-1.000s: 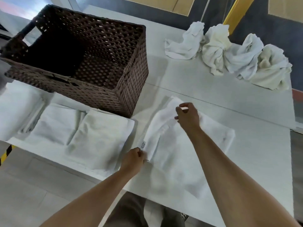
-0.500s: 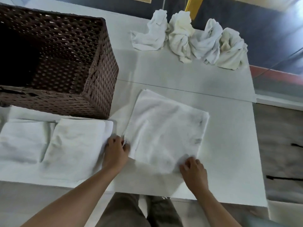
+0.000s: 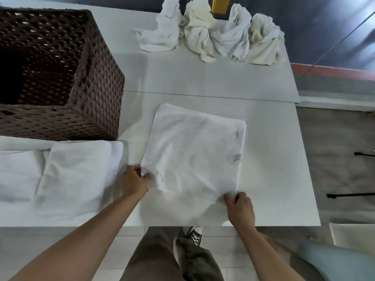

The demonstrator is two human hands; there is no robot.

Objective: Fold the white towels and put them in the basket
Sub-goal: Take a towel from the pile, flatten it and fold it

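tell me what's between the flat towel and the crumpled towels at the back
Only bare tabletop, crossed by a seam, lies between the flat towel and the crumpled towels, in the head view.

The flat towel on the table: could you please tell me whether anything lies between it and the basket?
Nothing visible does. Only bare table separates the towel from the basket; the folded towels lie to its left, in front of the basket, off that path.

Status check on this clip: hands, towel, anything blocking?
Left hand pinching near-left corner of the flat white towel. Right hand gripping its near-right corner. Brown woven basket far left, nothing blocking.
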